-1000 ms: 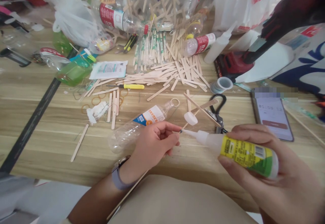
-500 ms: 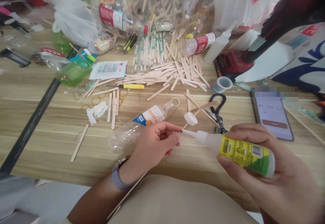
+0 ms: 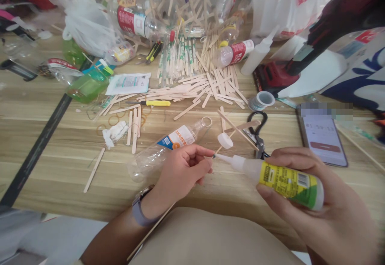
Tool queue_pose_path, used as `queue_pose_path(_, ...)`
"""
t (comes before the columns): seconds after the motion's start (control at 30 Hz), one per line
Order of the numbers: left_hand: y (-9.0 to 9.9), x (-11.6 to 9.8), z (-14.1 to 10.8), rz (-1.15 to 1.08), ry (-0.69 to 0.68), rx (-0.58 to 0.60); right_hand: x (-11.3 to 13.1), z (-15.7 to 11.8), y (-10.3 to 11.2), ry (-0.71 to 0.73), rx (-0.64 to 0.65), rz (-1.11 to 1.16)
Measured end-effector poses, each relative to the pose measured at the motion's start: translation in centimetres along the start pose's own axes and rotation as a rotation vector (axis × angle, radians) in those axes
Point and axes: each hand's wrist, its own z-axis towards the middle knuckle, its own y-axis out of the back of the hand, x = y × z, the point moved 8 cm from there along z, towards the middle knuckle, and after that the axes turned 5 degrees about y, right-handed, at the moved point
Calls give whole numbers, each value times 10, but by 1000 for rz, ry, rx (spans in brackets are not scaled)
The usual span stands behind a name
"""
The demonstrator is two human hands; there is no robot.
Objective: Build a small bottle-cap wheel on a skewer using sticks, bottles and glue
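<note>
My left hand [image 3: 188, 164] pinches a long thin wooden skewer [image 3: 221, 150] between thumb and forefinger. The skewer runs back under my wrist towards my lap, and its far part carries a white bottle cap [image 3: 225, 140]. In my right hand [image 3: 327, 201] is a glue bottle [image 3: 288, 183] with a yellow and green label, tipped on its side. Its narrow nozzle points left, and the tip meets a small dark spot on the skewer at my left fingertips. A clear plastic bottle [image 3: 162, 150] lies just behind my left hand.
Black-handled scissors [image 3: 259, 136] and crossed wooden sticks [image 3: 237, 128] lie beyond the cap. A phone [image 3: 323, 136] rests at right, near a red and black power tool [image 3: 279, 74]. Farther back are piled craft sticks [image 3: 192, 86], a yellow-handled screwdriver [image 3: 158, 103] and several bottles.
Almost nothing differs. The cap and the glue bottle have shifted very slightly to the left; both hands keep their holds.
</note>
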Motion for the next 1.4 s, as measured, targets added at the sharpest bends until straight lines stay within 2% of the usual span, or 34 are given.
queue_pose_path(0.93,3,-7,-3,-42,-48,-23,-8,-3,-3,-10,-44,113)
queue_pose_path(1.23,5,-7,-6,-62,-96,-39,-13,-3,-5,-56,-129,207)
queue_pose_path(1.4,5,-8,-6,-116,-134,-15,-16,-1,-10,30,-74,223)
